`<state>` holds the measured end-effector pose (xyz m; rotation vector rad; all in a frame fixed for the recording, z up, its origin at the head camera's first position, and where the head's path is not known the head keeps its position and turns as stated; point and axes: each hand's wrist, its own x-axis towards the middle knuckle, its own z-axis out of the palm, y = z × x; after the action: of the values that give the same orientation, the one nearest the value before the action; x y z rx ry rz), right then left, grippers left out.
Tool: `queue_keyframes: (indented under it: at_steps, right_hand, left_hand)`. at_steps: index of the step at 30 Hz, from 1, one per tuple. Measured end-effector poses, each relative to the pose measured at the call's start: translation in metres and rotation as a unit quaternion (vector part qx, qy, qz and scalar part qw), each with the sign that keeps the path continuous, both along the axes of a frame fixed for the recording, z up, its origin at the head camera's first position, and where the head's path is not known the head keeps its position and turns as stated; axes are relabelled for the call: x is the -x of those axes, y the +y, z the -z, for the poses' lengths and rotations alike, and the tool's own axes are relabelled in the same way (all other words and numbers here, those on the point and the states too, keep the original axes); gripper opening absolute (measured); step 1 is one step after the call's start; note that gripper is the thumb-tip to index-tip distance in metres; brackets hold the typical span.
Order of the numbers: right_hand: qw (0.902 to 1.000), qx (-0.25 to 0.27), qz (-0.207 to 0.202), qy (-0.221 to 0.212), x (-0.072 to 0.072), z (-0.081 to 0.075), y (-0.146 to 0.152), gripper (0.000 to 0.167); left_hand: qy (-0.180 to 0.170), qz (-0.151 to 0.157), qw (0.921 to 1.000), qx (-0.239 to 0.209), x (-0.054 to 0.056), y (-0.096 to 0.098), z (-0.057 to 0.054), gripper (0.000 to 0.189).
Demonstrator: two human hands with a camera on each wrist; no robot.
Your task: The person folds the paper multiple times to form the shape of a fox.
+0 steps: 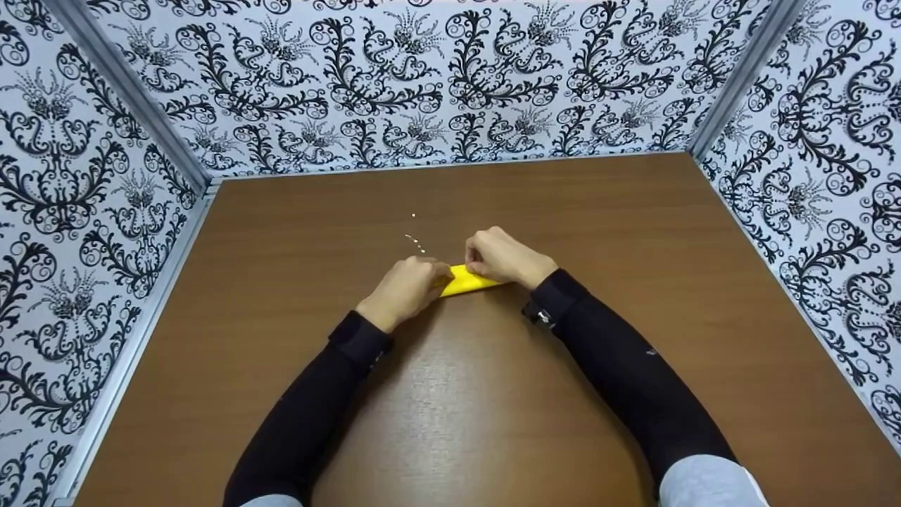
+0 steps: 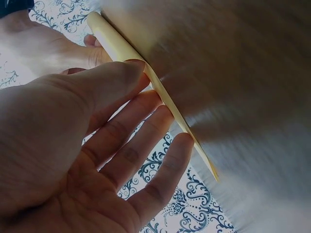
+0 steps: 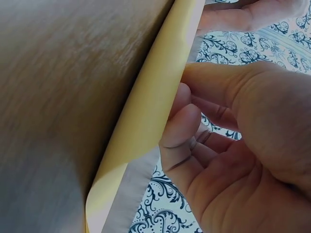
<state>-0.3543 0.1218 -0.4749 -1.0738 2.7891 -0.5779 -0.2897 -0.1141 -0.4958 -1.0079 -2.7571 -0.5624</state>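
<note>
A bright yellow sheet of paper (image 1: pixel 466 280) lies folded or rolled into a narrow strip near the middle of the table. My left hand (image 1: pixel 408 287) is at its left end. Seen from the left wrist, the thumb and index finger pinch the paper (image 2: pixel 115 42), while the other fingers spread along its thin edge. At the right part of the strip, my right hand (image 1: pixel 505 258) has its fingers curled. In the right wrist view its thumb and bent fingers pinch the far edge of the paper (image 3: pixel 151 104), whose near side curves over like a tube.
Both hands work over a brown wood-grain table (image 1: pixel 450 422). Small bright specks (image 1: pixel 420 246) show on its surface just beyond the left hand. White panels with black floral patterns (image 1: pixel 436 84) enclose the back and sides, with grey metal posts (image 1: pixel 739 77) at the corners.
</note>
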Motion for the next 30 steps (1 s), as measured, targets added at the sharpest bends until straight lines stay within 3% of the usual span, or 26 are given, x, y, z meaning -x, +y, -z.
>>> queue_keyframes:
  at_steps: [17, 30]
  right_hand:
    - [0.9996, -0.003, 0.024, -0.018, 0.0010, 0.0029, -0.0013, 0.009]
    - [0.9995, -0.009, 0.024, -0.015, -0.0007, 0.0040, 0.0000, 0.014]
  left_hand:
    - [-0.006, 0.001, 0.9999, -0.010, 0.0018, -0.0004, 0.0031, 0.012]
    - [-0.026, -0.014, 0.9995, 0.008, -0.0022, 0.0005, -0.0042, 0.015]
